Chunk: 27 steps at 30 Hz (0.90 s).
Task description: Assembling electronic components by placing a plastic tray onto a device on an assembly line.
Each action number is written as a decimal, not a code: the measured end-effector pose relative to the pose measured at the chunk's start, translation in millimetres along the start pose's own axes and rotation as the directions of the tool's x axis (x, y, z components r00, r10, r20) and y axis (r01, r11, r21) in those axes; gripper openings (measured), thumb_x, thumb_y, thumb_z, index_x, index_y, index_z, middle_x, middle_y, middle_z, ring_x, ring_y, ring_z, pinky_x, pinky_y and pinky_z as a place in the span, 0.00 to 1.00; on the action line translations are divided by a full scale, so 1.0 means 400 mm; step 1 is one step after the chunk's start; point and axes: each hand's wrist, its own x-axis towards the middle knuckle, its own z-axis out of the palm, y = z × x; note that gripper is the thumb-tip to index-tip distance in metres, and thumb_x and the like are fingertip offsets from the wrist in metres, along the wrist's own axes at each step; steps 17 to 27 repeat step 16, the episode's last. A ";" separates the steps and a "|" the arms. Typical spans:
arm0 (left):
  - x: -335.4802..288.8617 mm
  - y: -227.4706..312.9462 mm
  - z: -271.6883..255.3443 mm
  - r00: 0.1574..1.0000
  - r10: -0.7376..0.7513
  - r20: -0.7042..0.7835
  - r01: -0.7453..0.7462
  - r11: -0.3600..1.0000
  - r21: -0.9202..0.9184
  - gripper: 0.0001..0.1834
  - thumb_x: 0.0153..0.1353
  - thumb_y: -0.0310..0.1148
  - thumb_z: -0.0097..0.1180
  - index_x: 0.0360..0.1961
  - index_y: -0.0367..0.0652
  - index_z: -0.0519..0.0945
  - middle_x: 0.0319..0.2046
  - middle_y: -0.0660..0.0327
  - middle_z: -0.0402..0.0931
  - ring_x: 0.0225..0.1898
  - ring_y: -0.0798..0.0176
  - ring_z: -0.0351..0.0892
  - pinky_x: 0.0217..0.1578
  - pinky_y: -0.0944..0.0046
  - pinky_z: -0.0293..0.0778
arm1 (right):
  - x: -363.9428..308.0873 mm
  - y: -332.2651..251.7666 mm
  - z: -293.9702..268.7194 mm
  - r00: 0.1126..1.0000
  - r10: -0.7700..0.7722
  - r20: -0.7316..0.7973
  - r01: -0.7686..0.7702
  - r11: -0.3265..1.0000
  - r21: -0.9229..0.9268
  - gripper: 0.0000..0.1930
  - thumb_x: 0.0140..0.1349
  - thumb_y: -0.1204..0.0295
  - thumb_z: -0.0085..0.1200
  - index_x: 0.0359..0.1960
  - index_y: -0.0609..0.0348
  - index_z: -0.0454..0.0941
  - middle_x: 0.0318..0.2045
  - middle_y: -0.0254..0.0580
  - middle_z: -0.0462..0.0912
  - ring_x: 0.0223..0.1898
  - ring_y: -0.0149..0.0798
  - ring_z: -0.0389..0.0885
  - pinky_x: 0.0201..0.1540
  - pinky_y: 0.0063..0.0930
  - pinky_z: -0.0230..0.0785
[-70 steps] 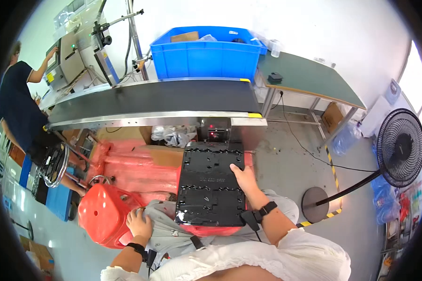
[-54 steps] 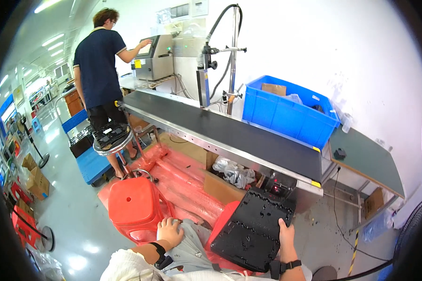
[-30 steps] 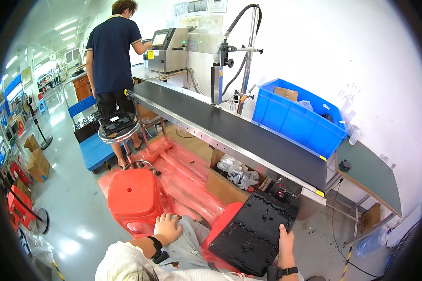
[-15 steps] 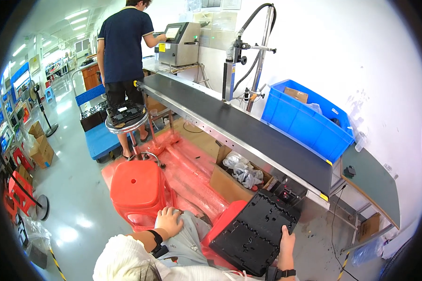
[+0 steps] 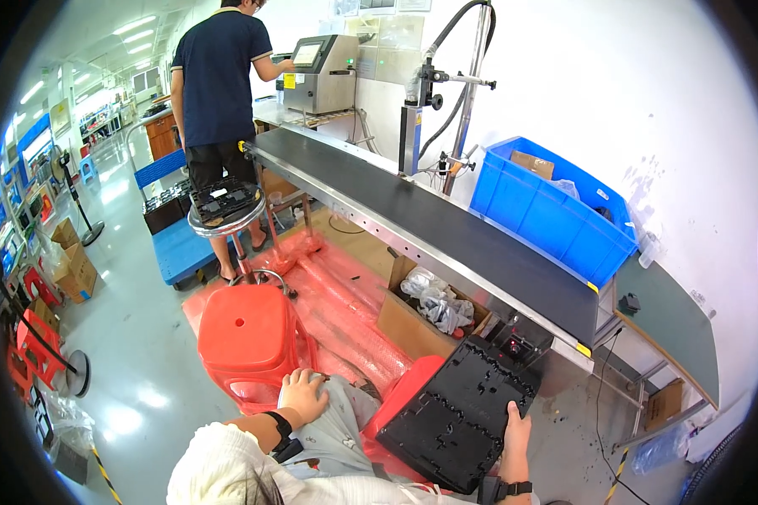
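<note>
My left hand [image 5: 303,396] rests on my knee with its fingers spread and nothing in them. At the lower right, my right hand [image 5: 515,442] grips the right edge of a black moulded plastic tray [image 5: 455,412], thumb on top; the fingers beneath are hidden. The tray lies tilted beside my leg, over a red stool [image 5: 408,383] that is mostly covered. Its upper corner reaches close to the near end of a black conveyor belt [image 5: 429,219].
Another red stool [image 5: 248,332] stands left of my knee. A carton [image 5: 404,324] of crumpled plastic sits beneath the conveyor. Beyond the belt are a blue bin [image 5: 547,219] and a printer head [image 5: 410,139]. A person [image 5: 219,76] touches a metal control unit [image 5: 320,76].
</note>
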 end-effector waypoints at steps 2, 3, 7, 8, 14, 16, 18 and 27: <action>0.003 0.008 -0.006 1.000 0.007 0.005 -0.008 1.000 0.012 0.23 0.56 0.48 0.48 0.49 0.49 0.77 0.53 0.53 0.68 0.59 0.49 0.61 0.57 0.47 0.56 | -0.003 -0.002 -0.002 1.000 -0.014 -0.005 0.014 1.000 0.004 0.26 0.61 0.66 0.54 0.55 0.75 0.65 0.52 0.53 0.74 0.52 0.44 0.72 0.58 0.30 0.60; 0.002 0.012 -0.009 1.000 0.009 0.006 -0.009 1.000 0.010 0.23 0.56 0.48 0.48 0.49 0.49 0.77 0.53 0.53 0.68 0.59 0.49 0.61 0.57 0.47 0.56 | -0.001 0.005 -0.004 0.999 -0.044 -0.012 0.044 0.999 -0.004 0.26 0.61 0.66 0.54 0.55 0.76 0.65 0.52 0.53 0.74 0.52 0.44 0.73 0.57 0.31 0.61; -0.004 0.010 -0.009 1.000 -0.002 -0.006 0.002 1.000 0.015 0.22 0.56 0.48 0.47 0.48 0.50 0.77 0.53 0.53 0.68 0.59 0.49 0.61 0.57 0.47 0.56 | -0.014 -0.016 0.002 1.000 -0.019 0.014 0.018 1.000 0.005 0.27 0.61 0.66 0.54 0.55 0.76 0.65 0.52 0.54 0.74 0.52 0.44 0.73 0.57 0.31 0.61; -0.006 0.006 -0.006 1.000 0.001 -0.015 -0.001 1.000 0.014 0.22 0.57 0.48 0.47 0.48 0.50 0.77 0.53 0.53 0.68 0.59 0.49 0.60 0.56 0.47 0.56 | -0.015 -0.019 0.002 1.000 -0.016 0.014 0.016 1.000 0.004 0.27 0.61 0.66 0.54 0.55 0.76 0.65 0.52 0.54 0.74 0.52 0.44 0.73 0.57 0.31 0.61; -0.006 0.008 -0.006 1.000 -0.012 -0.003 0.012 1.000 0.017 0.21 0.57 0.47 0.48 0.49 0.50 0.77 0.54 0.53 0.67 0.59 0.48 0.60 0.58 0.47 0.56 | 0.013 0.023 -0.013 1.000 -0.001 -0.026 -0.001 0.997 -0.074 0.28 0.61 0.63 0.53 0.55 0.75 0.65 0.52 0.54 0.74 0.51 0.45 0.73 0.57 0.31 0.61; -0.003 0.008 -0.012 0.999 -0.024 0.024 0.024 1.000 0.017 0.22 0.57 0.48 0.48 0.50 0.50 0.76 0.54 0.53 0.67 0.60 0.48 0.59 0.58 0.47 0.55 | 0.001 -0.006 -0.012 0.996 0.071 0.049 -0.071 0.997 0.003 0.30 0.61 0.62 0.54 0.57 0.76 0.63 0.54 0.55 0.72 0.54 0.45 0.72 0.59 0.31 0.60; -0.003 0.008 -0.012 0.999 -0.024 0.024 0.024 1.000 0.017 0.22 0.57 0.48 0.48 0.50 0.50 0.76 0.54 0.53 0.67 0.60 0.48 0.59 0.58 0.47 0.55 | 0.001 -0.006 -0.012 0.996 0.071 0.049 -0.071 0.997 0.003 0.30 0.61 0.62 0.54 0.57 0.76 0.63 0.54 0.55 0.72 0.54 0.45 0.72 0.59 0.31 0.60; -0.003 0.008 -0.012 0.999 -0.024 0.024 0.024 1.000 0.017 0.22 0.57 0.48 0.48 0.50 0.50 0.76 0.54 0.53 0.67 0.60 0.48 0.59 0.58 0.47 0.55 | 0.001 -0.006 -0.012 0.996 0.071 0.049 -0.071 0.997 0.003 0.30 0.61 0.62 0.54 0.57 0.76 0.63 0.54 0.55 0.72 0.54 0.45 0.72 0.59 0.31 0.60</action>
